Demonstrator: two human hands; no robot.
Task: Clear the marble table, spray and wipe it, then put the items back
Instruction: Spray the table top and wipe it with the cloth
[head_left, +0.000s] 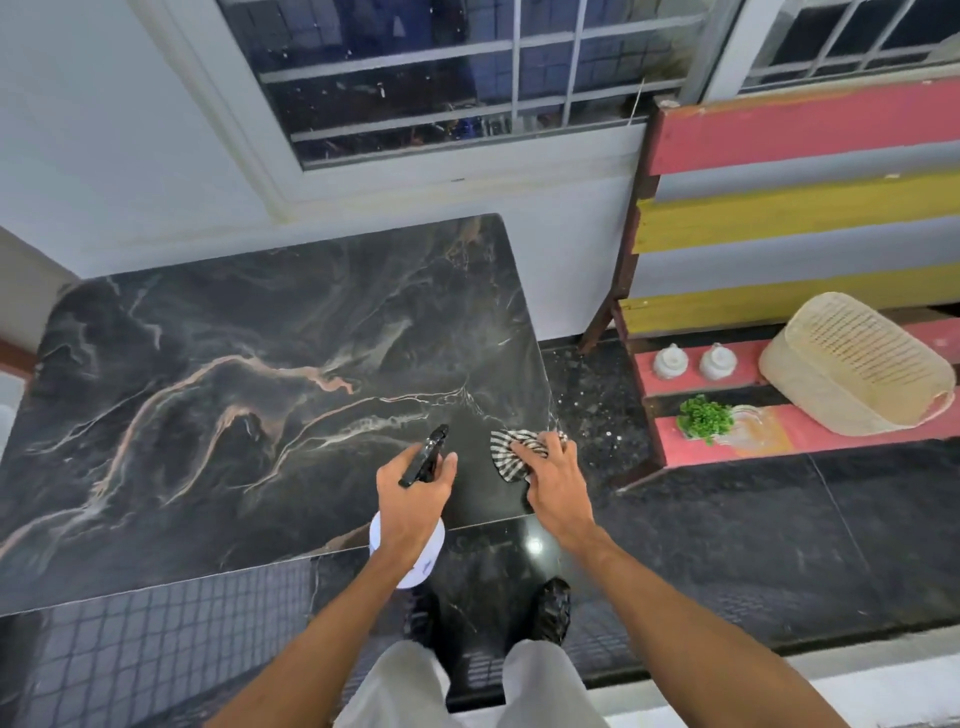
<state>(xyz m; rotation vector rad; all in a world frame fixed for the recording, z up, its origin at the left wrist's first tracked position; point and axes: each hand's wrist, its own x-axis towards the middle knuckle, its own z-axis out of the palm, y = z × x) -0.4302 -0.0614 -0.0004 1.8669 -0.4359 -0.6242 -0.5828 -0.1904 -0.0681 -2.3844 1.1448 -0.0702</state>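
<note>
At the near right corner of the marble table (234, 374), I had both hands working over the dark, veined slab. My left hand (413, 493) was closed around the neck of the spray bottle (415, 556), fingers curled tight on it; the black trigger head (426, 454) pointed away from me across the slab, and the white body hung below my palm, past the table's near edge. My right hand (556, 480) lay palm down on the checked cloth (511, 449), fingers spread and bent over it, pressing it flat against the marble just inside the right edge. The two hands were near each other but not touching.

Off the table, to the right, a painted slatted bench (800, 208) carried the cleared items: two small white jars (693, 359) side by side, a small green plant (705, 417) in front of them, and a woven basket (857, 364) lying tilted on its side. My shoes (553, 608) stood on the dark polished floor (753, 545) below the table edge.
</note>
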